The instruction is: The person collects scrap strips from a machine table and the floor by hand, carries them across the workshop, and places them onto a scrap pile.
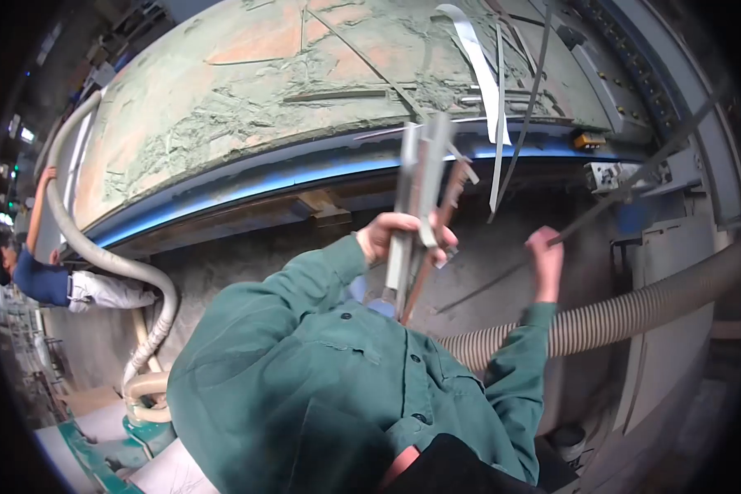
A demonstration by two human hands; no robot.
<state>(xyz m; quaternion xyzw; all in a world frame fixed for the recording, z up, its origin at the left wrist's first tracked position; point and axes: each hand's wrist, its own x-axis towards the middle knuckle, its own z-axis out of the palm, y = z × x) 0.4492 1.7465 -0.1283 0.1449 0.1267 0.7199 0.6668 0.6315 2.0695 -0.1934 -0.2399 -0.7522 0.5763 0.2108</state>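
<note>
My left hand (384, 235) is closed around a bundle of long flat strips (430, 177), some pale grey and one reddish brown. The bundle stands roughly upright in front of my chest, its upper ends blurred by motion. To the right, my right hand (543, 243) is closed on a long thin dark strip (630, 188). That strip runs slantwise through the fist, from low near my body to far up at the right. Both hands are in front of the near side of a wide work table (247, 173).
Greenish crumbly debris and loose strips cover the table top. A curled white strip (477, 62) and thin strips hang over its blue edge. A ribbed hose (617, 317) crosses at right. At left, another person (45, 276) has a hand on a pale hose (70, 226).
</note>
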